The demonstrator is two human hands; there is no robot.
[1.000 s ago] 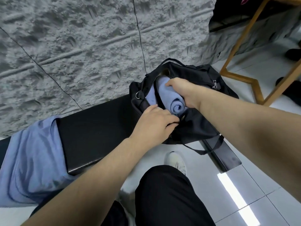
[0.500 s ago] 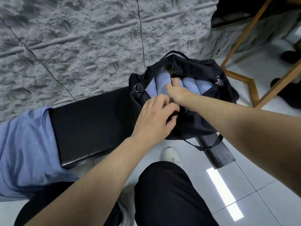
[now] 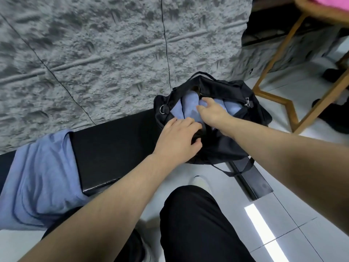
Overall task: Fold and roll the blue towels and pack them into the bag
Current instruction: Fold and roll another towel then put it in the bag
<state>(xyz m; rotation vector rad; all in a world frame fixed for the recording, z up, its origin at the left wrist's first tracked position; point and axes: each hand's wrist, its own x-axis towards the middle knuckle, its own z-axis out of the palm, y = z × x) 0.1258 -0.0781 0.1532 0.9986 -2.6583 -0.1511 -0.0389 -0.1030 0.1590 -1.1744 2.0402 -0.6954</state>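
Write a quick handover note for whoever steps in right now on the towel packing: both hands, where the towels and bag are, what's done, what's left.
Left hand: grips the near rim of the black bag, holding it open.
Right hand: fingers loosely spread, pressing on the rolled blue towels inside the bag.
Bag sits at the right end of the black bench.
Done: several rolls packed side by side.
Left: one blue towel lies unrolled, draped over the bench's left end; fold, roll, pack it.

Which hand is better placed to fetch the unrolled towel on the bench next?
Left, probably. The left hand only grips the bag at its near rim, on the side toward the flat blue towel on the bench. The right hand is inside the bag, fingers on the rolled towels.
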